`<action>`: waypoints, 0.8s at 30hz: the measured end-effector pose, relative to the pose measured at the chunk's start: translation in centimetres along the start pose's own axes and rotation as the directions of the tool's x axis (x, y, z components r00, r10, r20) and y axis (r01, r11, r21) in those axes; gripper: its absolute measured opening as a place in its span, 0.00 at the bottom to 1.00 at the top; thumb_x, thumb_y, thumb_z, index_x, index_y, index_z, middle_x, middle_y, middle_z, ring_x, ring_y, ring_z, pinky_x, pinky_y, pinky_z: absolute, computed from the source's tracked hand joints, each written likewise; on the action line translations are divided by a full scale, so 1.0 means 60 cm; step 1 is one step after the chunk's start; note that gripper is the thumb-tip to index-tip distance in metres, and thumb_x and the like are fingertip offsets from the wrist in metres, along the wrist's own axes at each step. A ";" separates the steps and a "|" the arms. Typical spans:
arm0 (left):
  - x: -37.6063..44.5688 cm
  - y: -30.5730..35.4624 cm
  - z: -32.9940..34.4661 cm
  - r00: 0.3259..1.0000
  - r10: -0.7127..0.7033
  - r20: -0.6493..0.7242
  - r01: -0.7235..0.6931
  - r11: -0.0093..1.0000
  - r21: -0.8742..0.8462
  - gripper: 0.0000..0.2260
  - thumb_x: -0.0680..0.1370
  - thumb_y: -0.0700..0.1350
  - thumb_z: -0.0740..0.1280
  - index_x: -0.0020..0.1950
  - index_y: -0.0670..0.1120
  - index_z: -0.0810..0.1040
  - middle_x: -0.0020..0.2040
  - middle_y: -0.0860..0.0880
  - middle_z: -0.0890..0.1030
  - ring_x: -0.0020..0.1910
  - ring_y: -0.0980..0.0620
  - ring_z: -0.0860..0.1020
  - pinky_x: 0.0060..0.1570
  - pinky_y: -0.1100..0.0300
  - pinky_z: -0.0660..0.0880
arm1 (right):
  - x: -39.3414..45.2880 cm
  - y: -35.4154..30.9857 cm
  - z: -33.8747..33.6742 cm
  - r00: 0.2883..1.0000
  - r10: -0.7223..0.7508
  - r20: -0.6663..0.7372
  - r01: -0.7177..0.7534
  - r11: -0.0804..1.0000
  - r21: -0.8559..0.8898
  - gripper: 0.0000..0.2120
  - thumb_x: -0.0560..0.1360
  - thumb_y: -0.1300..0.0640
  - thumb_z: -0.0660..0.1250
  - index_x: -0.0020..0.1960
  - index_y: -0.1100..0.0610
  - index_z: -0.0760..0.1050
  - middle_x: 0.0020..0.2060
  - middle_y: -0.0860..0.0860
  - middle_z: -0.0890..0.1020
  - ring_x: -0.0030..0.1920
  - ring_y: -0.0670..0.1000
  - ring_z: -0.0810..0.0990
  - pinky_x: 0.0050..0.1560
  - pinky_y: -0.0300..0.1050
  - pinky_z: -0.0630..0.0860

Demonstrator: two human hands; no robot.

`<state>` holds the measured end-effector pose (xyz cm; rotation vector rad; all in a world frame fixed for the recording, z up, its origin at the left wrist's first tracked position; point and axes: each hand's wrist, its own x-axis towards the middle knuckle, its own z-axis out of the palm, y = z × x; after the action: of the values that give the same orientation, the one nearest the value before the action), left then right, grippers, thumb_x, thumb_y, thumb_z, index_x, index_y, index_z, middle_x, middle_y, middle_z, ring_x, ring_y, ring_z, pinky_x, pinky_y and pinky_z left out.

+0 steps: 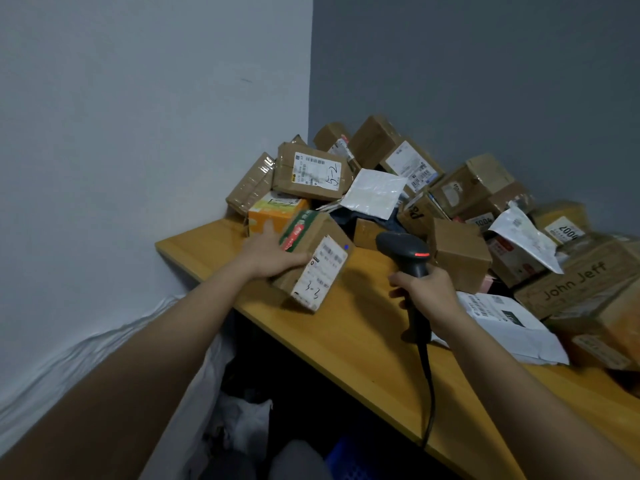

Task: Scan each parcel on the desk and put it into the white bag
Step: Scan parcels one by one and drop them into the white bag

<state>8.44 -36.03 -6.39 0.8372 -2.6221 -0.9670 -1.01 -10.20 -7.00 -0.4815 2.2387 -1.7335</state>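
While the left hand (268, 252) grips a tilted cardboard parcel (313, 261) at the desk (349, 337) edge, label facing up, right hand (427, 292) curled round the black scanner (408, 261), parcels piled behind, white bag (104, 344) lower left.

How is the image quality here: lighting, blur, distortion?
Head view: dim, bluish light; wide-angle bend tilts the desk; parcels at the right edge smear, the held parcel has a soft label; the scanner window glows red; under the desk is near black.
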 end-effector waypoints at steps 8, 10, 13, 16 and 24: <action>-0.070 -0.032 0.048 0.996 -0.071 -0.050 0.019 0.737 -0.675 0.34 0.68 0.49 0.78 0.69 0.47 0.65 0.64 0.48 0.76 0.58 0.50 0.78 0.50 0.55 0.80 | -0.073 -0.035 0.014 0.978 -0.162 0.132 0.185 0.966 -0.182 0.05 0.75 0.59 0.70 0.46 0.60 0.76 0.37 0.58 0.82 0.31 0.50 0.80 0.33 0.43 0.76; -0.074 -0.033 0.053 0.997 -0.071 -0.042 0.021 0.704 -0.710 0.34 0.68 0.48 0.78 0.69 0.47 0.65 0.65 0.47 0.76 0.59 0.50 0.78 0.53 0.53 0.79 | -0.090 -0.037 0.020 0.969 -0.182 0.168 0.222 0.937 -0.269 0.05 0.75 0.58 0.70 0.46 0.59 0.76 0.35 0.56 0.83 0.28 0.48 0.79 0.31 0.40 0.75; -0.083 -0.026 0.052 0.997 -0.059 -0.049 0.007 0.702 -0.712 0.34 0.70 0.47 0.77 0.71 0.46 0.64 0.66 0.47 0.75 0.60 0.49 0.77 0.53 0.55 0.79 | -0.104 -0.038 0.025 0.962 -0.197 0.190 0.250 0.914 -0.319 0.05 0.74 0.58 0.70 0.46 0.58 0.76 0.34 0.55 0.83 0.26 0.46 0.77 0.29 0.37 0.73; -0.088 -0.023 0.045 0.997 -0.055 -0.051 0.003 0.716 -0.698 0.35 0.70 0.47 0.76 0.72 0.46 0.63 0.67 0.47 0.74 0.61 0.49 0.76 0.54 0.55 0.78 | -0.113 -0.044 0.028 0.959 -0.197 0.205 0.257 0.909 -0.330 0.04 0.75 0.58 0.70 0.46 0.58 0.75 0.34 0.55 0.83 0.26 0.45 0.77 0.27 0.34 0.72; -0.096 -0.026 0.035 0.997 -0.050 -0.058 -0.001 0.746 -0.666 0.37 0.70 0.47 0.76 0.73 0.46 0.62 0.68 0.46 0.73 0.62 0.47 0.75 0.55 0.53 0.78 | -0.119 -0.050 0.031 0.962 -0.198 0.186 0.251 0.913 -0.323 0.04 0.74 0.59 0.70 0.44 0.59 0.75 0.34 0.58 0.83 0.25 0.45 0.77 0.28 0.36 0.74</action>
<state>12.96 -32.52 -9.06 0.6861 -1.9454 -1.6938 6.51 -9.53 -4.49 -0.9480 2.4616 -1.3419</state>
